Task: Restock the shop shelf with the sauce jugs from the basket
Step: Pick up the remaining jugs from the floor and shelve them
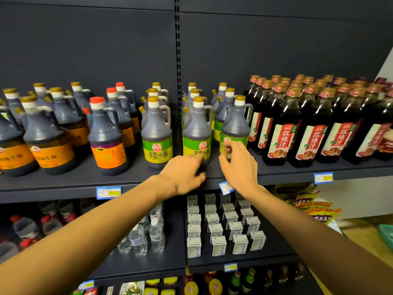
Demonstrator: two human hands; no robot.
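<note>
Three rows of green-label sauce jugs stand on the upper shelf (148,177). My left hand (182,173) reaches to the foot of the middle front jug (196,133), its fingers stretched out and touching the base, though motion blurs them. My right hand (239,165) is at the right front jug (235,124), with bent fingers on the label and the thumb low on the jug's left side. Both jugs stand upright on the shelf. At the far right edge, low down, a corner of a teal basket (386,233) shows.
Orange-label jugs (50,141) fill the shelf's left part and dark red-label bottles (306,128) its right part. The shelf below holds water bottles (156,233) and small white cartons (219,226). Yellow snack bags (308,203) hang at the right.
</note>
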